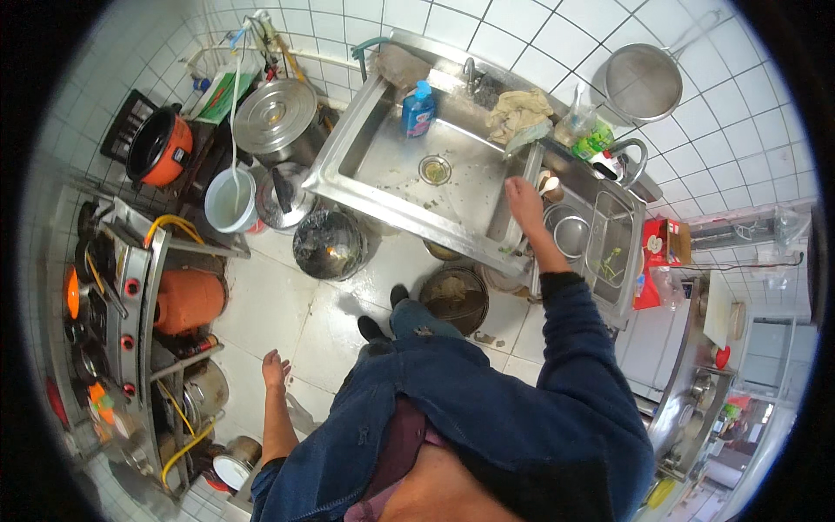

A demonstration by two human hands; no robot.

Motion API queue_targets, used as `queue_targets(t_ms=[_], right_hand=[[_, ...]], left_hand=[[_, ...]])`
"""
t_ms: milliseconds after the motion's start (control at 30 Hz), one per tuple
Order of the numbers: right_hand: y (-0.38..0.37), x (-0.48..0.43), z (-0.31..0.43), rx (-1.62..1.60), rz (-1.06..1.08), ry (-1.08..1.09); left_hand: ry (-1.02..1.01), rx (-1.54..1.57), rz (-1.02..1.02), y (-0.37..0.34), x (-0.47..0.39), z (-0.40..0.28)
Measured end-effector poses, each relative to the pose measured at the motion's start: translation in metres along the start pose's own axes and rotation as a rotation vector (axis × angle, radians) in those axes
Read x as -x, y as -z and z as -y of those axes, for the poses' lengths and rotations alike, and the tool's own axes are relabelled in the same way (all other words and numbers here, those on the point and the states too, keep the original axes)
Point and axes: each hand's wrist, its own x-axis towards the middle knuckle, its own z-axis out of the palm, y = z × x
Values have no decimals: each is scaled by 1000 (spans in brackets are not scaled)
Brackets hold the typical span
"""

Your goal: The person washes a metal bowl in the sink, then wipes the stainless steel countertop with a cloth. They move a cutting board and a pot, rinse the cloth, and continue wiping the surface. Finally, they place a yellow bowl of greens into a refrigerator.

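My right hand is over the right wall of a large stainless steel sink basin, fingers mostly turned from view; I see nothing in its grasp. A white spoon lies just right of it, near a small brown bowl. Behind the hand, beige cloths are heaped on the sink's back rim. A blue detergent bottle stands in the basin, and green scraps sit in the drain strainer. My left hand hangs empty at my side, fingers loosely apart, above the tiled floor.
A second sink holds green scraps on the right. On the floor are a lined bin, a dark round basin and a water bucket. A gas stove and orange gas cylinder stand left. A steel strainer hangs on the wall.
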Motion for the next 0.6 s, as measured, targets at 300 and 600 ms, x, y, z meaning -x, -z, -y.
queue_targets(t_ms=[300,600], right_hand=[[-104,-276,-35,-489,-81,-396],[-149,-406,-38,-364,-7,-786]], left_hand=[[-40,1,399,-128,20,-129],[-70,-308,351,-226,77,-267]])
